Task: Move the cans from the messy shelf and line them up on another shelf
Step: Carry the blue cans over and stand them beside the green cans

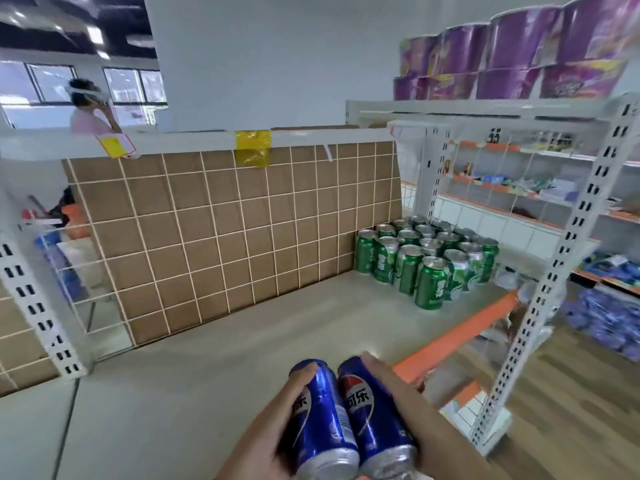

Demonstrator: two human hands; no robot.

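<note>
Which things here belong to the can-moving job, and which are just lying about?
Job: left blue can, right blue can, left hand, right hand, green cans, shelf.
Lying about: purple tubs, yellow tag, cardboard backing.

Plain white wall [277, 64] is standing behind brown cardboard panel under white wire grid [225, 230]. Dark-framed windows [52, 84] are letting in daylight at far left; rectangular ceiling lights [95, 34] are glowing. Light wood-plank floor [571, 410] is showing at right, beneath white perforated metal rack with orange shelf edges [566, 251].
</note>
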